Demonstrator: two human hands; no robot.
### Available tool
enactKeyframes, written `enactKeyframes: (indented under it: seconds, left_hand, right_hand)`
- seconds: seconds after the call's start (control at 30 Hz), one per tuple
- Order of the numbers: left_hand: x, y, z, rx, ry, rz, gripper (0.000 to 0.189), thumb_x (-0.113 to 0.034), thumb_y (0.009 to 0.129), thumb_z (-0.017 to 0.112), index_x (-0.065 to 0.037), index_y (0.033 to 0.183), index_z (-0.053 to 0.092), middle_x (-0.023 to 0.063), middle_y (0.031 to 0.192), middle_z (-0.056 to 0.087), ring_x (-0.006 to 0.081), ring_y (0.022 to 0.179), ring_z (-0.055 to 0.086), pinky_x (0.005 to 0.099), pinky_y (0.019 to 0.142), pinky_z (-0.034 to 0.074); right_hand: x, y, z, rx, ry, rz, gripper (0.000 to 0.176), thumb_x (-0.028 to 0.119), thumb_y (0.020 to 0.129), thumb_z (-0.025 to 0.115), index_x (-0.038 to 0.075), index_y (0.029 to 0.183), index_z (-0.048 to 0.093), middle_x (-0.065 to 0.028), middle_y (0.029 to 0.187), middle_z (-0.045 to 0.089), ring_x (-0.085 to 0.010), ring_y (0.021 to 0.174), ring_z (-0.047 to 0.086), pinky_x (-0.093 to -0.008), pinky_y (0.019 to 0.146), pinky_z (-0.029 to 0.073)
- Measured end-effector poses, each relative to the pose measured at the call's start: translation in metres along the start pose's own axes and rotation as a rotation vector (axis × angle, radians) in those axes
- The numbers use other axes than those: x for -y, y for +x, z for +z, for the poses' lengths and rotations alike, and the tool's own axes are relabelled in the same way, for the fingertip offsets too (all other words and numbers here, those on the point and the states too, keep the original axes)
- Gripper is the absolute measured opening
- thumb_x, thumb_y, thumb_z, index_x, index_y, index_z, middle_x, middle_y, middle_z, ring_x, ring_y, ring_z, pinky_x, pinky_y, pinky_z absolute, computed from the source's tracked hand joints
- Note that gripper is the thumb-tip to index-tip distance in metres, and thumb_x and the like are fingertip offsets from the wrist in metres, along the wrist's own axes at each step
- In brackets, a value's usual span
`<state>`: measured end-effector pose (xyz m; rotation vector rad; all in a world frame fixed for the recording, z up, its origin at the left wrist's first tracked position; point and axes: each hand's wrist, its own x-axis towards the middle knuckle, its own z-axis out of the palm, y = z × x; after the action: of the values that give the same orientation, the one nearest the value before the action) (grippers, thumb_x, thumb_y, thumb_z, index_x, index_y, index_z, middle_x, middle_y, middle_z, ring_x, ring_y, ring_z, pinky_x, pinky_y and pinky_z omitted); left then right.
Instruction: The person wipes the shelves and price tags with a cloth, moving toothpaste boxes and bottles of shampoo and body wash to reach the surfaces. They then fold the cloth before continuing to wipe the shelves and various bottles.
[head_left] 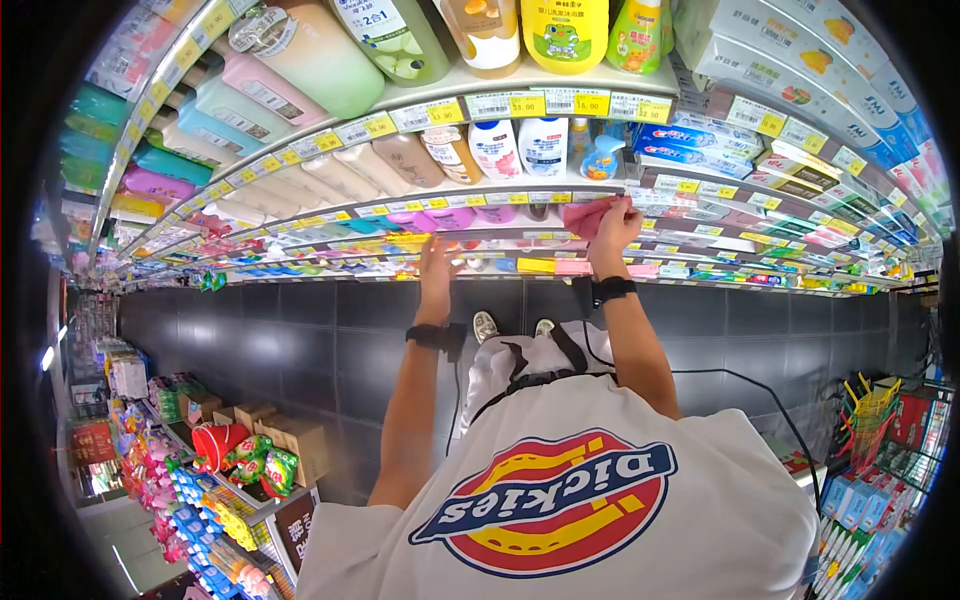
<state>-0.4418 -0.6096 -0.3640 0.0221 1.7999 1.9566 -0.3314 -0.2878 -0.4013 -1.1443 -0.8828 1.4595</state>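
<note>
My right hand (617, 228) grips a pink cloth (588, 217) against the front edge of a middle shelf, by the price labels. The fingers are closed on the cloth, and part of it is bunched under them. My left hand (436, 268) is held up in front of the lower shelves with its fingers apart and nothing visible in them. Nearest to it are pink and purple bottles (450, 217) on the shelf behind. White pump-less shampoo bottles (543, 147) and a blue spray-shaped bottle (602, 158) stand on the shelf above the cloth.
Large bottles, among them a yellow one (564, 35), line the top shelf. Toothpaste boxes (700, 150) fill the right-hand shelves. Behind me at left are a cardboard box (297, 447) and a red bag (218, 445). A black cable (740, 375) runs beside my right side.
</note>
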Motion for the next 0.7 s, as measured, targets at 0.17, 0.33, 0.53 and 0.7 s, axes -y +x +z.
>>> enactKeyframes:
  seconds: [0.17, 0.33, 0.53, 0.7]
  left_hand:
    - [-0.020, 0.028, 0.043, -0.088, 0.118, 0.104, 0.078, -0.036, 0.114, 0.057, -0.010, 0.179, 0.022, 0.0162, 0.183, 0.026, 0.0255, 0.164, 0.034, 0.0433, 0.128, 0.036]
    - [-0.024, 0.036, 0.071, -0.004, 0.126, 0.018, 0.090, -0.036, 0.111, 0.061, -0.016, 0.181, 0.009, 0.0175, 0.183, 0.026, 0.0283, 0.165, 0.034, 0.0428, 0.120, 0.044]
    - [-0.022, 0.037, 0.069, 0.057, 0.228, -0.001, 0.102, -0.035, 0.110, 0.067, -0.016, 0.180, -0.004, 0.0125, 0.189, 0.007, 0.0269, 0.156, 0.045, 0.0445, 0.115, 0.049]
    - [-0.014, 0.051, 0.061, 0.167, 0.318, -0.013, 0.109, -0.034, 0.109, 0.070, -0.013, 0.178, -0.010, 0.0098, 0.188, -0.011, 0.0239, 0.147, 0.051, 0.0440, 0.113, 0.053]
  right_hand:
    - [-0.027, -0.010, 0.010, 0.058, 0.065, -0.083, 0.017, 0.016, 0.105, 0.070, 0.005, 0.100, 0.058, -0.0048, 0.093, 0.064, -0.0146, 0.086, 0.059, -0.0343, 0.079, 0.051]
    - [-0.041, -0.011, 0.013, 0.153, 0.047, 0.018, 0.016, 0.015, 0.101, 0.071, 0.005, 0.103, 0.059, -0.0039, 0.092, 0.062, -0.0142, 0.084, 0.058, -0.0342, 0.076, 0.051]
    - [-0.005, -0.008, 0.012, -0.031, -0.085, -0.112, 0.018, 0.017, 0.103, 0.067, 0.003, 0.102, 0.056, -0.0073, 0.095, 0.062, -0.0186, 0.088, 0.057, -0.0381, 0.083, 0.050]
    - [-0.006, -0.039, 0.028, 0.038, -0.143, -0.110, 0.020, 0.019, 0.101, 0.070, 0.002, 0.100, 0.059, -0.0102, 0.097, 0.066, -0.0214, 0.090, 0.060, -0.0395, 0.083, 0.051]
